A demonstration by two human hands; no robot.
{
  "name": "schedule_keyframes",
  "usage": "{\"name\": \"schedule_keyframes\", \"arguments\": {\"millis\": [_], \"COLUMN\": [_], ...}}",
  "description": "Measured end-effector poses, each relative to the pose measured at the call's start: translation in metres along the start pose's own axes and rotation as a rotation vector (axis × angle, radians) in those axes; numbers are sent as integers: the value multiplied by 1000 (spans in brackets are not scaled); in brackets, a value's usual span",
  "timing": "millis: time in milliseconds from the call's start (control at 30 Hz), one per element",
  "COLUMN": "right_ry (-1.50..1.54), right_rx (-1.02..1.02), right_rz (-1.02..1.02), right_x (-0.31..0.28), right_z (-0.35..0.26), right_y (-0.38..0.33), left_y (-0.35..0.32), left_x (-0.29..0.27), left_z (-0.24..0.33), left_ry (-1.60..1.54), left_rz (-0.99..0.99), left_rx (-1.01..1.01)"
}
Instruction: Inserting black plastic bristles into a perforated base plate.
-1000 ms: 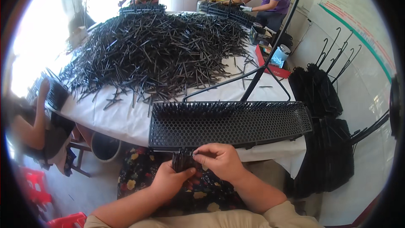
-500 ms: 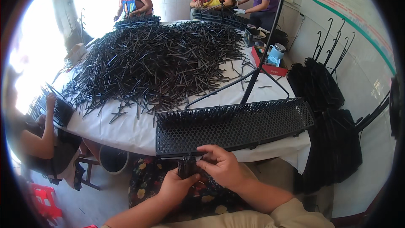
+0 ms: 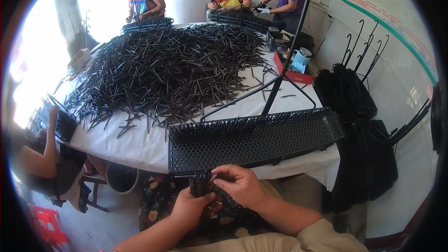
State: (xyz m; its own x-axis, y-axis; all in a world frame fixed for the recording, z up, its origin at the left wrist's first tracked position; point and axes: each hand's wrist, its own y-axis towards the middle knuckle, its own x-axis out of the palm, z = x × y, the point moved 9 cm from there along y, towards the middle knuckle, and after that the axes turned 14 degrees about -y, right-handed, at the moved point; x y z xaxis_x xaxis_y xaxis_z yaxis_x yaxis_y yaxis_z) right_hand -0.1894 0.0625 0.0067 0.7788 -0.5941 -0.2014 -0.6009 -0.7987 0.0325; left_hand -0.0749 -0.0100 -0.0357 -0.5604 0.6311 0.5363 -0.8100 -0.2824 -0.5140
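- While the left hand [image 3: 188, 206] clasps black strips [image 3: 199, 185] by the near edge of the tabletop [image 3: 150, 150], its thumb points right.
- Right hand [image 3: 240, 185] curls inward, fingertips' grasp unclear.

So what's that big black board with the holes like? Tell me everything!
The long, black perforated panel looks plastic, its surface full of holes. Dark bristles crowd its far side, thickest at left. It lies face up at the near edge of the white tablecloth, a black stand rising behind. Whether the right hand touches it is unclear.
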Motion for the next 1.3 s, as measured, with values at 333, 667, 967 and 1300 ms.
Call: {"name": "schedule_keyframes", "arguments": {"millis": [333, 667, 967, 1300], "right_ry": [99, 64, -40, -55], "right_rx": [-9, -44, -49, -124], "right_rz": [0, 29, 26, 74], "right_x": [2, -1, -2, -3], "right_z": [3, -2, -6, -15], "right_y": [0, -1, -2, -3], "left_y": [-3, 0, 1, 2], "left_x": [2, 2, 0, -3], "left_z": [2, 0, 1, -3], "left_ry": [-2, -6, -11, -25], "left_rz": [12, 4, -2, -32], "left_rx": [2, -4, 9, -21]}}
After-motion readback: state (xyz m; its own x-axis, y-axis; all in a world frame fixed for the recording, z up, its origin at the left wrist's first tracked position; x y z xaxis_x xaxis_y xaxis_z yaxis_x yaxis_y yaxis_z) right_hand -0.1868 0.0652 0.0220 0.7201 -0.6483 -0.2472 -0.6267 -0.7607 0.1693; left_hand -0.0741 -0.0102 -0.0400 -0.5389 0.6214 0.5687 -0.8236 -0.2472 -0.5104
